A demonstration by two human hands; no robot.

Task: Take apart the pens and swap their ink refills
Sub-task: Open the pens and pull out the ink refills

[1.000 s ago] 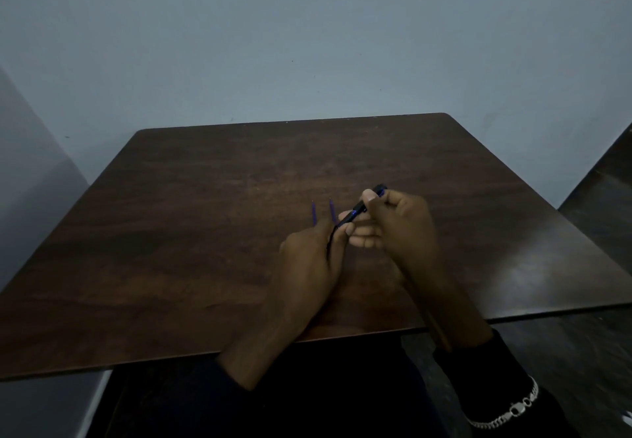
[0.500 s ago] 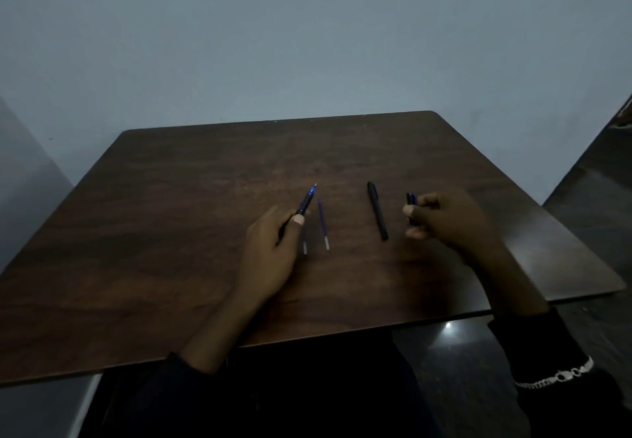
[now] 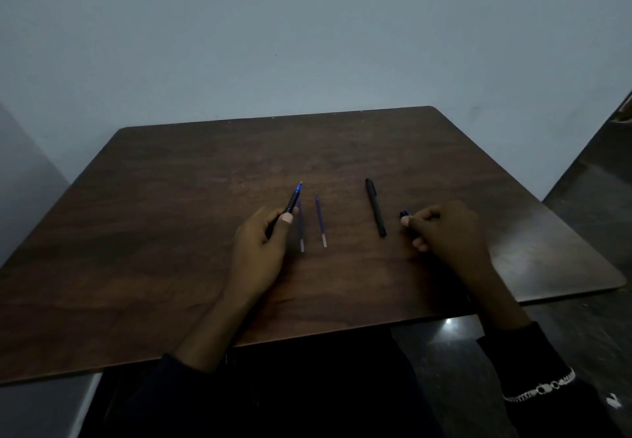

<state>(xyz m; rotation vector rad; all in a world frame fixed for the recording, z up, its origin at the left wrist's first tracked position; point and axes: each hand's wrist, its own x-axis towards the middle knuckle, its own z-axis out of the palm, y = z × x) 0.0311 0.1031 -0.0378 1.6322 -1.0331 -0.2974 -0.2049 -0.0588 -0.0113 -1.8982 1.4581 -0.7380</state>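
Left grip: left hand [image 3: 263, 242] is pinching the blue-tipped pen [image 3: 293, 199] between thumb and fingers, tip pointing away from the person.
Right grip: right hand [image 3: 444, 229] is curling round a small blue piece [image 3: 404, 213], probably a cap or barrel end; too dark to tell which.
Refills: first refill [image 3: 300, 229] is lying on the table [image 3: 171, 232] just right of the left grip; second refill [image 3: 320, 222] is lying further right, apart from it, roughly parallel.
Black pen [image 3: 375, 206]: lying between the second refill and the right grip, touching neither.
Step (judgement): looks like mid-teardown, parts being laid out before the swap.
Doing it well: setting the small piece down well right of the black pen so it isn't rolling into the refills; parking each barrel next to the refill it is getting; moving the left thumb clear of the first refill before lowering the pen.
Pose: both forearms are reaching in from the near edge, wrists low over the table, hands well apart; a bracelet [image 3: 540, 388] is sitting on the right sleeve.
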